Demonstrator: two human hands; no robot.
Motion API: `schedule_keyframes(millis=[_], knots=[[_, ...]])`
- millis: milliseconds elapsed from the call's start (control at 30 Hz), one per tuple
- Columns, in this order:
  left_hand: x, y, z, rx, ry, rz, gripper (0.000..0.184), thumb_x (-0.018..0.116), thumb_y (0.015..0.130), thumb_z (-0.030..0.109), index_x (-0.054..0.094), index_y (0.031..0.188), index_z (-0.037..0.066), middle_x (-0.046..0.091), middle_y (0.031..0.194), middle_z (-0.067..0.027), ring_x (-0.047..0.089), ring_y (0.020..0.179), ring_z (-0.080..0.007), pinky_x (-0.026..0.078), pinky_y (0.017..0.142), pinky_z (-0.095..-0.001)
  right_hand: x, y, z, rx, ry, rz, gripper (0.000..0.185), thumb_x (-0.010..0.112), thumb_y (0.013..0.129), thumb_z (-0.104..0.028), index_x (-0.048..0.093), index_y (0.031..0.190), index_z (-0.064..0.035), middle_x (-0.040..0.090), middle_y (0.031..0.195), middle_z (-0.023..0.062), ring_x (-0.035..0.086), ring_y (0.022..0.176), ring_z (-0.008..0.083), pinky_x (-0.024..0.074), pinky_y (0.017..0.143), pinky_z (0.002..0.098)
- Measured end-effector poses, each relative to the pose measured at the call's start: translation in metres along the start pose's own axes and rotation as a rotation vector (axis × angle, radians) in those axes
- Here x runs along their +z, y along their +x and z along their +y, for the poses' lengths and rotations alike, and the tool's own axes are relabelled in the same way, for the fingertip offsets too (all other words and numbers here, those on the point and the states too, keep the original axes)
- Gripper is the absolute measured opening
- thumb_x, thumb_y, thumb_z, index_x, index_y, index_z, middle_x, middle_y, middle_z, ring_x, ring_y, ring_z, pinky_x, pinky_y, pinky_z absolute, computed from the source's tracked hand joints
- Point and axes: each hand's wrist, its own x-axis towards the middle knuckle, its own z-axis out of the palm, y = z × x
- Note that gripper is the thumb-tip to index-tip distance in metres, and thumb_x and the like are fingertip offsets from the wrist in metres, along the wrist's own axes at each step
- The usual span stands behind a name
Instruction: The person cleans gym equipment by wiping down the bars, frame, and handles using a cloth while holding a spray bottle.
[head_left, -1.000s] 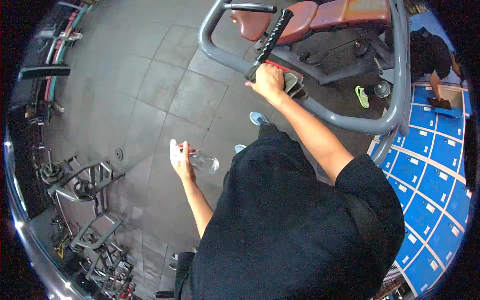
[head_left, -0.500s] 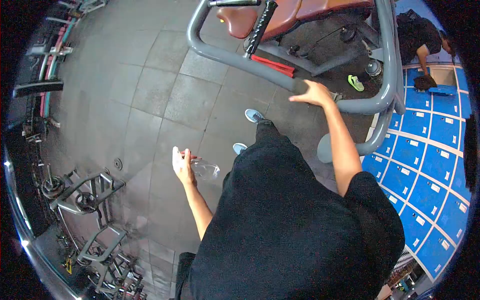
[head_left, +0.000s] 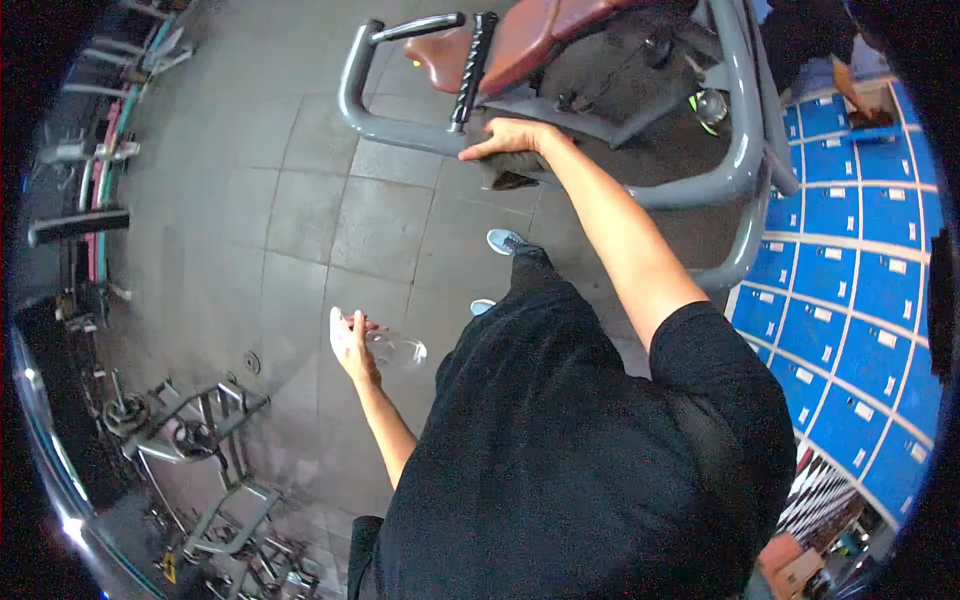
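My right hand [head_left: 515,138] presses a dark grey cloth [head_left: 512,175] against the grey tubular frame [head_left: 400,132] of a gym machine, its fingers wrapped over the bar and the cloth hanging below. Low on the left, my left hand [head_left: 350,345] grips a clear bottle [head_left: 400,350] with a red part at its top; the bottle lies nearly sideways, away from the machine. A black textured handle [head_left: 474,70] rises from the frame just beyond my right hand. Behind it is the machine's brown padded seat [head_left: 520,40].
Blue lockers [head_left: 830,265] line the right side, where another person's arm [head_left: 848,85] reaches to an open one. A clear bottle with a bright green part [head_left: 710,110] is within the machine's frame. Weight equipment [head_left: 215,440] stands at lower left on dark floor tiles [head_left: 375,225].
My right hand has slid the cloth leftward along the bar, toward the black handle. My left hand still holds the bottle in about the same place. The view has shifted slightly.
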Motion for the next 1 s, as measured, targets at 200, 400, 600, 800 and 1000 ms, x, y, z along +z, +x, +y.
schedule_keyframes(millis=[200, 400, 600, 800, 1000], knots=[[0.025, 0.013, 0.025, -0.007, 0.000, -0.039, 0.073, 0.071, 0.097, 0.012, 0.032, 0.156, -0.006, 0.056, 0.103, -0.0101, 0.063, 0.077, -0.0164, 0.063, 0.066, -0.0401, 0.030, -0.140, 0.050, 0.099, -0.226, 0.346, 0.106, 0.086, 0.060, -0.071, 0.061, 0.128, 0.0062, 0.065, 0.130, 0.0293, 0.063, 0.122, 0.0428, 0.0495, 0.104, 0.0483], [0.014, 0.000, 0.018, 0.005, -0.008, 0.049, 0.075, 0.071, 0.097, 0.013, 0.031, 0.158, -0.003, 0.055, 0.106, -0.0108, 0.062, 0.078, -0.0170, 0.063, 0.066, -0.0402, 0.029, -0.162, 0.061, 0.216, -0.380, 0.317, 0.097, 0.076, 0.070, -0.078, 0.063, 0.116, 0.0058, 0.069, 0.114, 0.0331, 0.069, 0.111, 0.0407, 0.0529, 0.096, 0.0500], [0.008, -0.015, 0.002, -0.023, -0.112, 0.106, 0.072, 0.073, 0.096, 0.015, 0.036, 0.156, 0.000, 0.060, 0.106, -0.0089, 0.065, 0.076, -0.0186, 0.062, 0.065, -0.0390, 0.015, -0.033, 0.039, 0.125, 0.044, 0.080, 0.120, 0.039, 0.078, -0.099, 0.065, 0.116, 0.0119, 0.072, 0.109, 0.0309, 0.071, 0.106, 0.0384, 0.0519, 0.095, 0.0489], [0.016, 0.004, 0.010, 0.042, -0.032, -0.012, 0.072, 0.071, 0.097, 0.014, 0.034, 0.157, -0.001, 0.059, 0.105, -0.0093, 0.065, 0.077, -0.0189, 0.061, 0.065, -0.0386, 0.034, 0.015, 0.044, 0.049, 0.153, 0.135, 0.100, 0.045, 0.090, -0.085, 0.056, 0.141, 0.0005, 0.063, 0.137, 0.0200, 0.058, 0.129, 0.0304, 0.0424, 0.110, 0.0390], [-0.003, -0.001, 0.000, 0.049, -0.021, 0.091, 0.074, 0.073, 0.096, 0.013, 0.034, 0.158, -0.001, 0.058, 0.104, -0.0092, 0.063, 0.078, -0.0178, 0.059, 0.067, -0.0355, 0.013, -0.135, 0.067, 0.025, -0.111, 0.155, 0.100, 0.081, 0.068, -0.073, 0.062, 0.136, -0.0008, 0.069, 0.130, 0.0216, 0.067, 0.119, 0.0353, 0.0503, 0.105, 0.0432]])
